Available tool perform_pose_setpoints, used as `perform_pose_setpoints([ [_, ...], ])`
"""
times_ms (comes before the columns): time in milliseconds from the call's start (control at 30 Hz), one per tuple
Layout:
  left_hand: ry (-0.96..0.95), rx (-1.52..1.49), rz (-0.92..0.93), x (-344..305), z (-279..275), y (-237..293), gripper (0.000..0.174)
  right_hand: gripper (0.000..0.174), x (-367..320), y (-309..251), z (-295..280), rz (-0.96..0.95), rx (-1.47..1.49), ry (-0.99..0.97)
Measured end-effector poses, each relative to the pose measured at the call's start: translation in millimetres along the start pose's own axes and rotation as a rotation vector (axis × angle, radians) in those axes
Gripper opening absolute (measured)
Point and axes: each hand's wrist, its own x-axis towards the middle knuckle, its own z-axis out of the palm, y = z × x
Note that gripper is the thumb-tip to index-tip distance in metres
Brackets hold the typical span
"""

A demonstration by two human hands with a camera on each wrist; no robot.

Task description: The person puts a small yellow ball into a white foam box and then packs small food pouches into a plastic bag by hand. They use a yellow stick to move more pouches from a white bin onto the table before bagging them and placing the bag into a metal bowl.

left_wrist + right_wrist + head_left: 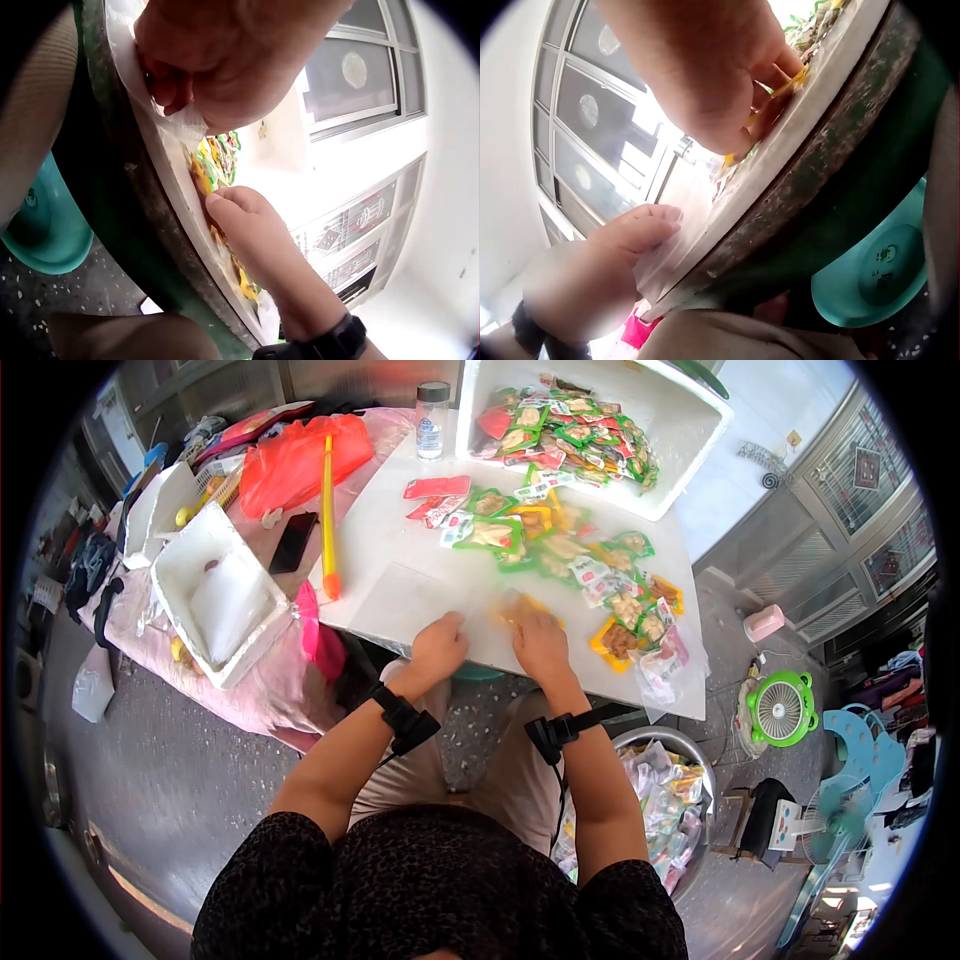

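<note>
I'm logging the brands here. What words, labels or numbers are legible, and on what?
No text is readable in any view.
snack packets on the table: print blurred.
bottle: label too small.
yellow packet pinched by the right hand: blurred.
clear bag pinched by the left hand: no print seen.

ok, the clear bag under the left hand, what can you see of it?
The clear bag is thin see-through plastic, seemingly empty, lying flat on the white board near its front edge. The left hand pinches its near corner, crumpling the film there. The right hand grips a yellow packet just beside it.
</note>
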Motion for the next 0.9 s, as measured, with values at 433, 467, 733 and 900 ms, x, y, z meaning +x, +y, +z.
perform_pose_setpoints([
  [433, -0.083, 0.047, -0.064, 1, 8, 10, 0.018, 0.027, -12, 8, -34, 0.629, 1.764, 0.147],
  [467, -0.068, 0.047, -0.039, 0, 10, 11, 0.02, 0.026, -15, -1, -34, 0.702, 1.883, 0.183],
  [733, -0.011, 0.014, 0.004, -4, 16, 22, 0.021, 0.028, -22, -40, 4, 0.669, 1.84, 0.286],
  [900, -0.138, 0.104, 0.026, -2, 11, 32, 0.015, 0.025, -19, -47, -7, 0.764, 1.612, -0.03],
])
